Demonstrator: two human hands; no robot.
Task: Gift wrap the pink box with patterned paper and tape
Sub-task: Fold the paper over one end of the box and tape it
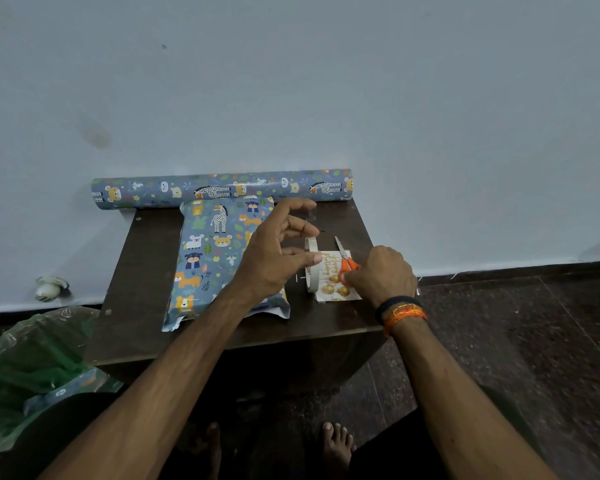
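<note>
Box [219, 261], already covered in animal-print paper, lies on the dark table [146, 271] in front of the paper roll [222, 188], so none of its pink shows. From the fingers outward: the left hand [274, 251] hovers over the box's right edge, fingers spread and loosely bent; a clear tape strip seems to stretch between thumb and forefinger, though it is too faint to be sure. The right hand [378, 275] has its fingers curled round the orange scissors [345, 263], blades pointing away, resting on a small card [336, 282]. The tape roll [311, 265] stands on edge between the two hands.

By my reading the main wrap is done and the long seam is probably being taped. The near end still shows loose, ragged flaps, so folding and taping the ends remains. The left forearm covers part of that end; the far end sits against the roll and cannot be judged. The seam itself is not visible.
</note>
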